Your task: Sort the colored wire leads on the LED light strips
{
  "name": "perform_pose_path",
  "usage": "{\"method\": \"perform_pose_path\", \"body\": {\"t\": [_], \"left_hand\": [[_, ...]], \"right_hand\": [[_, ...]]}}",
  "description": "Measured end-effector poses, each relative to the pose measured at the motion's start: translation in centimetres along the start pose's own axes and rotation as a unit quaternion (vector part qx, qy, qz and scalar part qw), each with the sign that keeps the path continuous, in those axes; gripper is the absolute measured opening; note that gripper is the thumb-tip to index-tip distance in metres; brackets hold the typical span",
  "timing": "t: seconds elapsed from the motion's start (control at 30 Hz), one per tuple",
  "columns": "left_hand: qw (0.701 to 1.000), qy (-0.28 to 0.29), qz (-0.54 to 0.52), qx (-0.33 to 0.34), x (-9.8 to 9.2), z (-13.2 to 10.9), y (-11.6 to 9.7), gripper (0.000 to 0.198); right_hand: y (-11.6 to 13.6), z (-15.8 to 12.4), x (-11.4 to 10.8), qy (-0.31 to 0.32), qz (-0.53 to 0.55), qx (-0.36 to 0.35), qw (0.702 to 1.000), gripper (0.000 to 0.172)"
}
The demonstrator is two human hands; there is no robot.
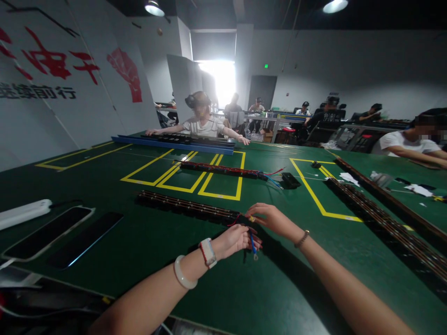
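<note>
My left hand (234, 240) is closed around a blue wire (253, 245) with a metal ring terminal hanging from its end. My right hand (271, 217) reaches in from the right, its fingertips pinching a small yellow-tipped piece at the end of a long dark strip of components (185, 205). Red wires come out of that strip's end, right between my two hands. Both hands sit close together over the green table mat (146, 246).
A second dark strip with red and blue wires (223, 169) lies inside yellow floor-style markings. Long dark rails (380, 218) run along the right. Two phones (49, 237) and a white power strip (24, 212) lie at left. A person sits across behind a blue tray (174, 143).
</note>
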State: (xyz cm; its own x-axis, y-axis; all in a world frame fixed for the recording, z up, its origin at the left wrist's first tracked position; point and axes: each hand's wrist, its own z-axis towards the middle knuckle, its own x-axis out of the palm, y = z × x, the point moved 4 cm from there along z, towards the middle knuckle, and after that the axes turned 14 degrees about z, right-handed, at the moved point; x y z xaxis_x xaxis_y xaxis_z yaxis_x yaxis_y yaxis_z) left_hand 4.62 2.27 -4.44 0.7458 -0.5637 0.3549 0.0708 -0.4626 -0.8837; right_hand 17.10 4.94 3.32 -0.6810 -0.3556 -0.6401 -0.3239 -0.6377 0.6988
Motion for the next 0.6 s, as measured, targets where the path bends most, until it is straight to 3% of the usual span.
{"method": "perform_pose_path", "body": {"t": [0.2,0.43,0.6], "left_hand": [[0.999,-0.033,0.022,0.005,0.0,0.2,0.1,0.009],[0.999,-0.05,0.017,0.003,-0.5,0.6,0.6,0.015],[0.999,-0.044,0.029,0.006,-0.3,0.6,0.5,0.021]], "right_hand": [[0.8,3.0,1.5,-0.087,-0.071,0.002,0.994,0.016],[1.2,7.2,4.3,-0.04,-0.222,0.006,0.974,0.014],[0.8,8.1,5.3,-0.02,-0.244,0.023,0.969,0.013]]}}
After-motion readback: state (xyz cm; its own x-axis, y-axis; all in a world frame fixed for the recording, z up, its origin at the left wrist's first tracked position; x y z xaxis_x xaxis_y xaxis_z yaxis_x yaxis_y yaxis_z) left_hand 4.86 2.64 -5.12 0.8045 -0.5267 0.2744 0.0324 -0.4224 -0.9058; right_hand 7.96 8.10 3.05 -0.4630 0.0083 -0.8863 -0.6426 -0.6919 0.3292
